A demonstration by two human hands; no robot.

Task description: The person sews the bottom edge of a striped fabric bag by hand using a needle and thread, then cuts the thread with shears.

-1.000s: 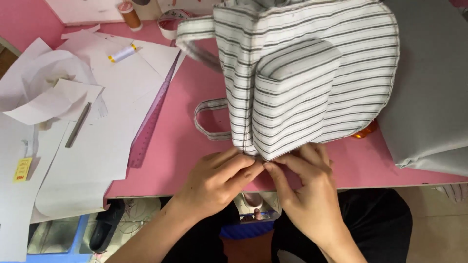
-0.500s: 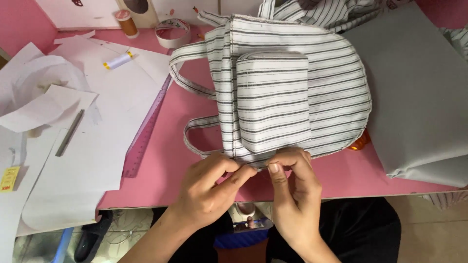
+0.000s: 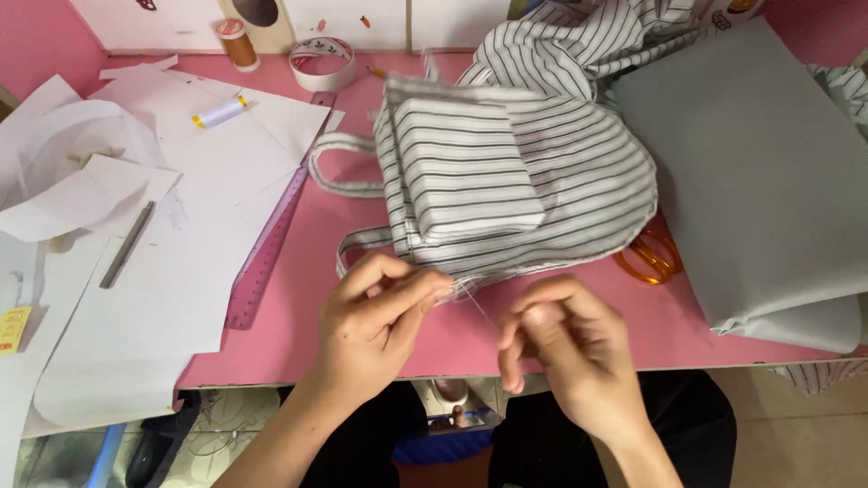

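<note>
The left hand (image 3: 384, 312) is pinching the near hem of the striped backpack (image 3: 506, 185), thumb and forefinger closed on the fabric edge. The right hand (image 3: 565, 348) is sitting just at 4 o'clock from that pinch, fingers curled tight on a fine thread (image 3: 476, 303); whether a needle is held cannot be told. The thread is running taut from hem to right fingertips, long axis 10-to-4 o'clock. The backpack is lying on the pink table (image 3: 298, 316), at 12 o'clock from both hands, left hand nearer. Orange scissors (image 3: 649, 258) are peeking out at 3 o'clock; a purple ruler (image 3: 271, 244) is lying at 9 o'clock.
</note>
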